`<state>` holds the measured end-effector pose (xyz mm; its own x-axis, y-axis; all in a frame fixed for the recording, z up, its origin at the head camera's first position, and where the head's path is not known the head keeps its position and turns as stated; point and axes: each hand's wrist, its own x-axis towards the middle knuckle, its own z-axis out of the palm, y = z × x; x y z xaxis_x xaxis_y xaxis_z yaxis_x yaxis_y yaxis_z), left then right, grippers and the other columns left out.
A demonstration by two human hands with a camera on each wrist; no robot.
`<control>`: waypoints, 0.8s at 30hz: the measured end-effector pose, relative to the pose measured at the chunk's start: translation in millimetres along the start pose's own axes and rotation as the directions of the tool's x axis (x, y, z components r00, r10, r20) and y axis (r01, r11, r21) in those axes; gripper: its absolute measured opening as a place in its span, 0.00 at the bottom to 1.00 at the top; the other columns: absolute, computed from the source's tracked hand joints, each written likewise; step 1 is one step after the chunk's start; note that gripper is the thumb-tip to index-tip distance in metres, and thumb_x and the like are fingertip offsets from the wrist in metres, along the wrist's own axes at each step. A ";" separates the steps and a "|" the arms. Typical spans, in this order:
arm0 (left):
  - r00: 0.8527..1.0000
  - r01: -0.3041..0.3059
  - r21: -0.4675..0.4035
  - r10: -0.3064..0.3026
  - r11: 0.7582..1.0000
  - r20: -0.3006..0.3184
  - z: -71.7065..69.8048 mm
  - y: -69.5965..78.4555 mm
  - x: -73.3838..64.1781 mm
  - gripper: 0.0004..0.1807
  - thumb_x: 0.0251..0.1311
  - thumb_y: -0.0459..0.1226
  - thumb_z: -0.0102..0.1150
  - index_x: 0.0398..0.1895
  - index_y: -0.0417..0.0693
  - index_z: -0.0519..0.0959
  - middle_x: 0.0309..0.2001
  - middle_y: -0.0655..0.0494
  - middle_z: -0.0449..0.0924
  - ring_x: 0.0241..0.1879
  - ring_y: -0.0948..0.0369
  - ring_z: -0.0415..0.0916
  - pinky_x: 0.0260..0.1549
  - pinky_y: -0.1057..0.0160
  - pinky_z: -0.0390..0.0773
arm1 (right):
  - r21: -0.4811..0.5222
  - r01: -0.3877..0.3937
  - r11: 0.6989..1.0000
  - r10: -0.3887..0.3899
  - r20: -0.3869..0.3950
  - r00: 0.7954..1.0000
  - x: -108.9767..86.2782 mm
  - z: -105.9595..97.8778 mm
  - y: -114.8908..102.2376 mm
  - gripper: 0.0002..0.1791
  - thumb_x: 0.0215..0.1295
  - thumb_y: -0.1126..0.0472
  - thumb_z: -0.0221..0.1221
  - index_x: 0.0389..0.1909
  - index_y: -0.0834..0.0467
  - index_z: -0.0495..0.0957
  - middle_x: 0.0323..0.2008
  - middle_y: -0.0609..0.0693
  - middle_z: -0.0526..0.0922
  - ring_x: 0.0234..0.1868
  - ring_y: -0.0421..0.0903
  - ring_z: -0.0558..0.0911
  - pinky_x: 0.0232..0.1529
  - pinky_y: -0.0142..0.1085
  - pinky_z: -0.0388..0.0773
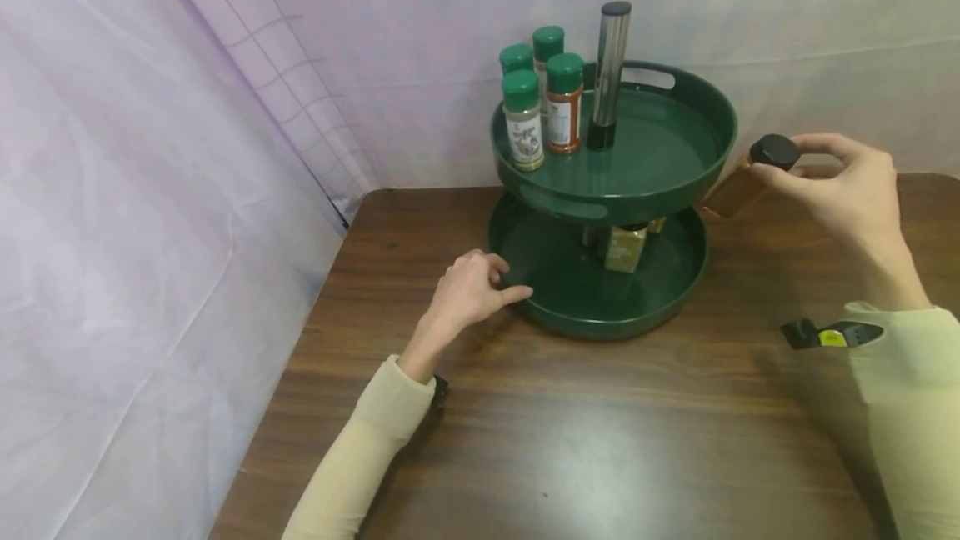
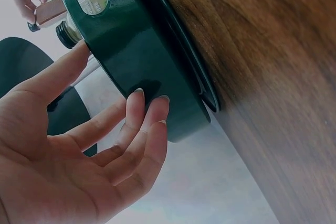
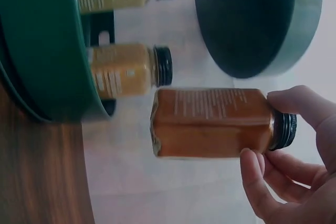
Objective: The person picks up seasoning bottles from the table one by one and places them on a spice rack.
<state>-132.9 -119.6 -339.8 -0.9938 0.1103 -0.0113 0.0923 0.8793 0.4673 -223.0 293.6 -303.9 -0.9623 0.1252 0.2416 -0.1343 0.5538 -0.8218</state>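
Note:
My right hand (image 1: pixel 855 182) pinches a square spice jar (image 3: pixel 212 121) of reddish-brown powder near its black cap. The jar is tilted, its base towards the right side of a green two-tier turntable (image 1: pixel 600 327). Loosely bent, my left hand (image 1: pixel 467 286) is at the left rim of the lower tier; in the left wrist view its fingertips (image 2: pixel 137 95) meet the outer wall and the thumb is at the rim. On that tier stand a yellowish spice jar (image 1: pixel 626 250) and a tan spice jar (image 3: pixel 123 71), both black-capped.
Several green-capped spice bottles (image 1: pixel 525 132) stand at the left of the upper tier (image 1: pixel 667 136), beside a tall silver cylinder (image 1: pixel 611 65) with a black top. The turntable is on a brown wooden table (image 1: pixel 600 440), with white curtains (image 1: pixel 420 65) behind and to the left.

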 end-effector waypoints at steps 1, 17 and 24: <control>1.000 0.001 -0.003 -0.001 1.000 -0.001 0.0 0.1 0.1 0.30 0.57 0.54 0.72 0.53 0.40 0.84 0.41 0.51 0.81 0.41 0.55 0.79 0.40 0.54 0.80 | 0.003 0.006 1.000 -0.006 0.014 1.000 -1.9 1.1 -0.7 0.30 0.59 0.44 0.71 0.61 0.49 0.78 0.25 0.21 0.75 0.31 0.24 0.75 0.29 0.22 0.68; 1.000 0.000 -0.003 0.000 1.000 -0.002 0.8 -0.9 1.5 0.30 0.57 0.54 0.73 0.54 0.40 0.84 0.41 0.51 0.81 0.39 0.56 0.79 0.38 0.54 0.81 | -0.042 0.121 0.992 -0.107 0.238 0.965 -20.8 35.2 4.9 0.29 0.60 0.46 0.71 0.56 0.58 0.78 0.30 0.32 0.81 0.34 0.25 0.78 0.31 0.22 0.72; 1.000 -0.006 0.003 0.006 1.000 -0.004 0.6 -0.5 1.6 0.30 0.57 0.54 0.72 0.54 0.41 0.83 0.41 0.52 0.81 0.39 0.56 0.79 0.37 0.55 0.81 | -0.075 0.154 0.985 -0.129 0.262 0.956 -22.0 50.3 7.4 0.32 0.58 0.46 0.72 0.57 0.61 0.78 0.30 0.37 0.83 0.32 0.23 0.77 0.31 0.20 0.71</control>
<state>-134.4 -119.6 -340.6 -0.9935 0.1138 -0.0052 0.0984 0.8801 0.4645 -214.8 253.5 -341.3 -0.9649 -0.1676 0.2023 -0.2627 0.6265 -0.7338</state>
